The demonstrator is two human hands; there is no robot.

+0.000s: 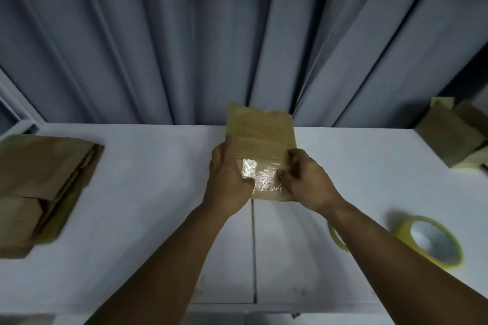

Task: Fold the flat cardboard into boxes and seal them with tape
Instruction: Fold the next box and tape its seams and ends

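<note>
Currently box sits central on table, long axis running away from person. Left hand clasps left edge; right hand, fingers curled, clasps right edge over tape strip. Tape roll lies nearer right hand.

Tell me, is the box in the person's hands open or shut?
Shut: the box has flat flaps, with shiny tape across the seam.
</note>
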